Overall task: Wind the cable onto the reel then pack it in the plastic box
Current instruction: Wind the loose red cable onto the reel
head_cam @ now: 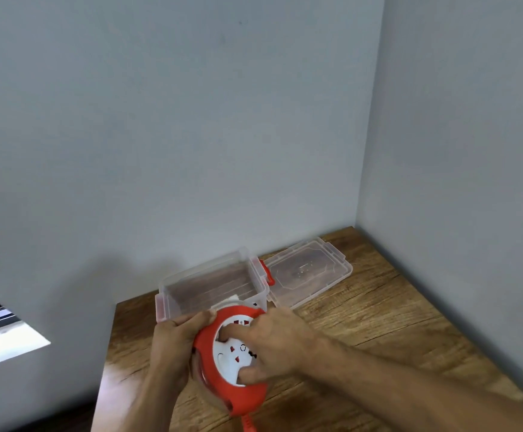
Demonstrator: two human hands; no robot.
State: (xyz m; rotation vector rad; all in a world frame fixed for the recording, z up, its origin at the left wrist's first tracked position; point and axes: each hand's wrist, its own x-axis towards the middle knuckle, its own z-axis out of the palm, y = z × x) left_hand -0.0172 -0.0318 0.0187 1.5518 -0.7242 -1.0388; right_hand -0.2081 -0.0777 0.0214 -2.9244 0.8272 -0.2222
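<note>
On the wooden table [363, 322], set into the corner of two pale grey walls, a person held a red cable reel [222, 353] in both bare hands just in front of a clear plastic box [210, 286]. The left hand [173, 344] was wrapped around the reel's left edge, fingers curled behind it and the thumb lying over the red rim near the top. The right hand [276, 342] lay across the white socket face [232, 353] in the middle of the reel, with one finger pressed into a recess near the top of that face and the thumb tucked into another recess at its lower edge. A short length of red cable [249, 424] hung from the bottom of the reel toward the lower edge of the view; how much cable was wound inside could not be told. The reel was tilted, its face turned up toward the camera, and its top edge overlapped the near wall of the box. The box stood open, with red latches [268, 272] at its ends. Its clear lid [308, 271] lay flat on the table just beside it to the right.
</note>
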